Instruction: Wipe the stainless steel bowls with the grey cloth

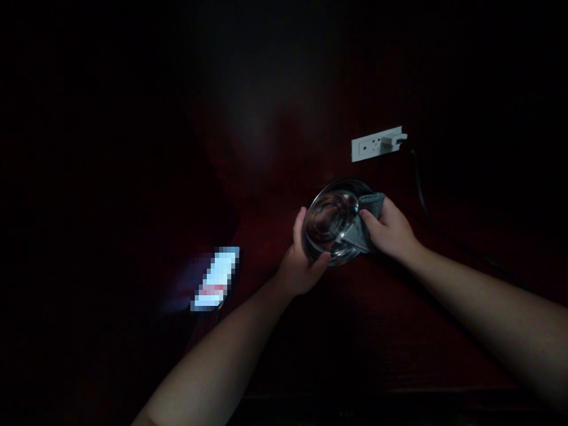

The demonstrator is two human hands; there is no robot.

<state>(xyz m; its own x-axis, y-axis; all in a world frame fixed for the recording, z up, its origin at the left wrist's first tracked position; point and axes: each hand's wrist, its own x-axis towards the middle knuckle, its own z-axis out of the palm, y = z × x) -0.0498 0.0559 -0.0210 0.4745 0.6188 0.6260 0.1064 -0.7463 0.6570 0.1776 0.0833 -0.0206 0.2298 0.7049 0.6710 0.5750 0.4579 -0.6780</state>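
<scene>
A shiny metal bowl [331,219] is held over the dark red surface, its inside facing me. My left hand [304,260] grips the bowl's left side, with the thumb over the near rim and the fingers around the outside. A grey cloth [361,228] is pinched in my right hand [390,231], which presses it against the bowl's right rim. Part of the cloth lies inside the bowl. The fingers of the right hand behind the cloth are hidden.
A lit phone screen [216,278], blurred out, stands to the left of my left forearm. Behind the bowl is a white socket panel [366,147] with a plug [393,139] in it. A dark cable [418,180] hangs to its right. The surroundings are very dark.
</scene>
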